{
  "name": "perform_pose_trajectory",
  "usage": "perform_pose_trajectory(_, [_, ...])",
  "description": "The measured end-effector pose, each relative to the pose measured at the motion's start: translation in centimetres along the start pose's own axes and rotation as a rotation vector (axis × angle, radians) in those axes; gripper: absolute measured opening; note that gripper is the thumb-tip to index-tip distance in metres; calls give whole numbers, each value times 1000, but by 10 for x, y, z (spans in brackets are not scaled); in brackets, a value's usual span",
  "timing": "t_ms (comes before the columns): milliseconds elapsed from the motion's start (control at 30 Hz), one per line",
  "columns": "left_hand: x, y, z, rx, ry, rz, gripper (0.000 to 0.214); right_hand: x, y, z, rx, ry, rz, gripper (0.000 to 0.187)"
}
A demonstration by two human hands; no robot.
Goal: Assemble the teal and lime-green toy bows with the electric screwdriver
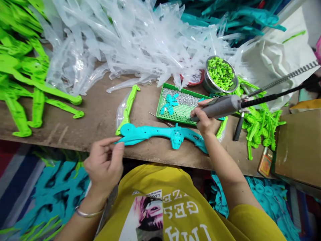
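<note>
your left hand (106, 160) was partly curled, its thumb and forefinger brought together at the left tip of the turquoise bow-shaped piece (160, 131), with the other fingers folded loosely toward the palm. that piece lay lengthwise on the brown workbench (95, 125), near its front edge and just ahead of your yellow shirt (155, 180), its right end running in beside your right forearm. your right hand (204, 120) was closed around the grey corded tool (220, 106), which you held aslant with its nose down toward the right part of the green tray (183, 116); you could not tell from this view whether the nose touched anything. a coil spring (281, 78) and a black cable (273, 97) ran from the tool's back end up to the right. in the tray lay many small silver screws (188, 98) and a cluster of small turquoise parts (170, 103). a green limb with clear plastic (129, 105) stood out from the left end of the bow-shaped piece. behind the tray you had a metal bowl (208, 86) of little green pieces (220, 72), a red basket (200, 80) beside it, and a wide heap of clear plastic parts (140, 43) beyond.
</note>
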State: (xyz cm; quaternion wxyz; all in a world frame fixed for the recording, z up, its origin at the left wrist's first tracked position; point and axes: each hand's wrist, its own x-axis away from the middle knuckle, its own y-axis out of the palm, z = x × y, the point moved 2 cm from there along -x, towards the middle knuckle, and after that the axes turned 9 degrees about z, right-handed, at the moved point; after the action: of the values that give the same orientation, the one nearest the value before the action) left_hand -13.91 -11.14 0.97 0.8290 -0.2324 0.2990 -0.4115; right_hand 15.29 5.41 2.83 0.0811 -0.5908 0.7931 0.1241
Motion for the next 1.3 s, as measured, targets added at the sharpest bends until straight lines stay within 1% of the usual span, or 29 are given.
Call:
perform_pose_trajectory(67, [6,13,32,132,187,-40,19,-2,2,-4,-1,-15,7,35])
perform_pose_trajectory(133, [14,31,64,230,387,-160,11,-2,1,-13,-5,-35,30,34])
perform_pose_trajectory(167, [20,41,79,280,479,-223,11,-2,-2,-19,-4,-46,38,34])
perform_pose_trajectory(233, [32,63,102,359,601,-310,20,3,-14,-37,4,-69,48,34])
perform_pose_trajectory(333, [52,98,126,354,730,-427,43,19,-43,-70,12,-109,62,30])
perform_pose_trajectory(433, [70,130,145,228,842,-541,66,43,-78,-96,15,-132,92,21])
perform_pose_trajectory(500, [78,146,157,127,877,-610,78,57,-99,-102,32,-124,134,22])
perform_pose_trajectory(600, [85,161,173,-6,881,-689,91,74,-121,-99,48,-99,182,24])
perform_pose_trajectory(667, [88,167,178,-71,864,-718,91,80,-131,-93,44,-96,199,23])
perform_pose_trajectory(833, [94,176,173,-119,881,-714,63,89,-143,-77,91,-69,233,24])
perform_pose_trajectory(967, [98,178,168,-96,899,-675,59,96,-147,-69,132,-56,221,23])
perform_pose_trajectory(1067, [98,177,167,-73,907,-658,61,99,-149,-64,133,-50,162,20])
perform_pose_trajectory(1200, [97,178,168,-104,927,-642,61,95,-152,-56,116,-45,19,19])
perform_pose_trajectory(1300, [99,177,168,-148,959,-608,59,88,-156,-51,116,15,-45,20])
